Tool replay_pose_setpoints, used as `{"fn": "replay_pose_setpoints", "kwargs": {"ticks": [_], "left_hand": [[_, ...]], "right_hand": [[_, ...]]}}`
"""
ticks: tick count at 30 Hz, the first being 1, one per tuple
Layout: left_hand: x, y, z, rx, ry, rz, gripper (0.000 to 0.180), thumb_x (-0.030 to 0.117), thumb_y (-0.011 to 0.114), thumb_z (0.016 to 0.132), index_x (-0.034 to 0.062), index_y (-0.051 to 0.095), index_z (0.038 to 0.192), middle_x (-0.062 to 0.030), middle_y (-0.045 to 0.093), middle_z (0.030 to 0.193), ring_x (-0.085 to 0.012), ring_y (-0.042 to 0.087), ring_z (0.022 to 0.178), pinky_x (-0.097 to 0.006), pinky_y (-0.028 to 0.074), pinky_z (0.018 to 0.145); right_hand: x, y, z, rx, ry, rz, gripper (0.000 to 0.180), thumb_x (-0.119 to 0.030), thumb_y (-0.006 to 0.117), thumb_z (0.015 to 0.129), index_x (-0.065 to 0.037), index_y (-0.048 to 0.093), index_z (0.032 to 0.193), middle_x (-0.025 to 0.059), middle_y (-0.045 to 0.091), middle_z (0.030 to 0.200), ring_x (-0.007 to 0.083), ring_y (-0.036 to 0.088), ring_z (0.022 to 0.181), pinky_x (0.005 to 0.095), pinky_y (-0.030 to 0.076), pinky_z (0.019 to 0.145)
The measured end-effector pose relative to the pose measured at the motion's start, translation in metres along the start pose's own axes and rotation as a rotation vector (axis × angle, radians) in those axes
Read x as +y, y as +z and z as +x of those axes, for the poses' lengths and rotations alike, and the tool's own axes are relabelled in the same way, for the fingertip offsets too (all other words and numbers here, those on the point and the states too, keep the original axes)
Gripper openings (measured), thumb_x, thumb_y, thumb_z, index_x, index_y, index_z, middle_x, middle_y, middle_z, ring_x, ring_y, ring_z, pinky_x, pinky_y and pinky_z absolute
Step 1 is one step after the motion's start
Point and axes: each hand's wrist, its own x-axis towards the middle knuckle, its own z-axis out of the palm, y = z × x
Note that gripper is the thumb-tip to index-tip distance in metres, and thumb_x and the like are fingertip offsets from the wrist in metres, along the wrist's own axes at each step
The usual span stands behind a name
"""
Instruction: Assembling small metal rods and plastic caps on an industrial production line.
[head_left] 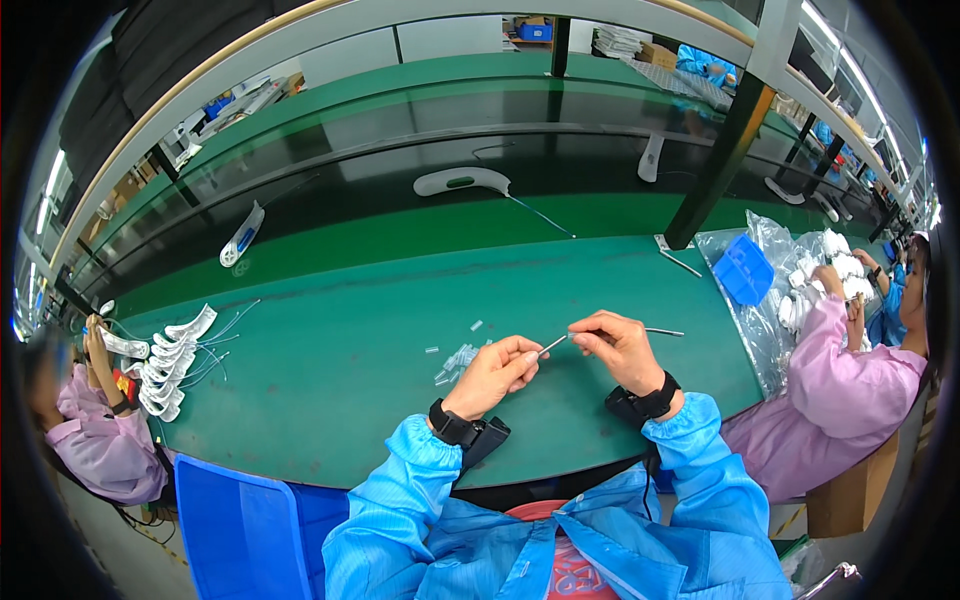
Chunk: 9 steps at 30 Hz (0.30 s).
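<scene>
Between the fingertips of my left hand (497, 374) is a thin metal rod (553, 346), angled up toward my right hand. My right hand (620, 348) is closed in a pinch at the rod's far end; whatever its fingertips hold is too small to make out. Just left of my left hand lies a loose pile of short clear plastic tubes (457, 362), with a few scattered apart. Another thin dark rod (664, 332) shows beyond my right hand, its near end hidden behind that hand.
White curved parts with cables (170, 370) lie by a co-worker (100, 440) at left. At right, a blue bin (744, 270) and white parts (800, 290) rest on plastic near another co-worker (820, 400). A conveyor (350, 215) carries white curved pieces (462, 181) behind a post (722, 165).
</scene>
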Motion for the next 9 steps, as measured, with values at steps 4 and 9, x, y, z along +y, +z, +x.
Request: {"fn": "replay_pose_setpoints", "kwargs": {"ticks": [4, 9], "left_hand": [[0.0017, -0.0007, -0.0009, 0.004, -0.026, 0.005, 0.023, 0.02, 0.052, 0.1, 0.0021, 0.063, 0.108, 0.0044, 0.05, 0.074, -0.0022, 0.041, 0.063, -0.017, 0.033, 0.054], [0.0016, -0.008, -0.0037, -0.048, -0.018, 0.007, 0.024, 0.022, 0.052, 0.1, 0.0027, 0.064, 0.11, 0.005, 0.05, 0.073, -0.0024, 0.041, 0.063, -0.017, 0.034, 0.054]], "right_hand": [[0.0009, -0.001, 0.0012, -0.041, -0.047, -0.003, 0.015, -0.005, 0.067, 0.087, 0.0, 0.07, 0.101, 0.0077, 0.067, 0.088, 0.0138, 0.063, 0.071, 0.0256, 0.052, 0.064], [-0.0016, -0.0011, 0.0039, -0.096, -0.119, -0.058, 0.015, -0.004, 0.066, 0.088, -0.001, 0.07, 0.102, 0.0089, 0.068, 0.09, 0.0173, 0.066, 0.078, 0.0268, 0.052, 0.068]]}}
